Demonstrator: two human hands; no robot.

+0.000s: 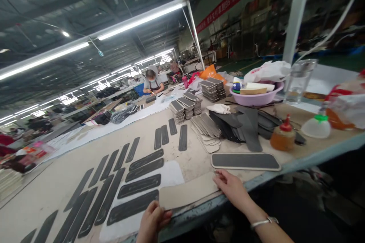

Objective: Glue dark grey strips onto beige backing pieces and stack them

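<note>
A plain beige strip [189, 191] lies near the table's front edge, held at both ends. My left hand [153, 218] is closed on its left end, thumb and fingers at the corner. Its right end is pinched by my right hand [232, 190], a silver bangle on that wrist. Just beyond my right hand rests a long dark panel with a pale rim [245, 161]. Left of the strip, several glossy black strips lie across a white sheet [174, 171]; the nearest black strip [132, 207] is beside my left hand.
More black strips [108, 165] cover the table to the left. Stacked dark-faced pieces [186, 106], a fan of pale pieces [207, 131] and a purple basin [256, 98] stand behind. At right are a red-capped bottle [283, 136] and a glass [299, 83]. A co-worker [153, 83] sits across.
</note>
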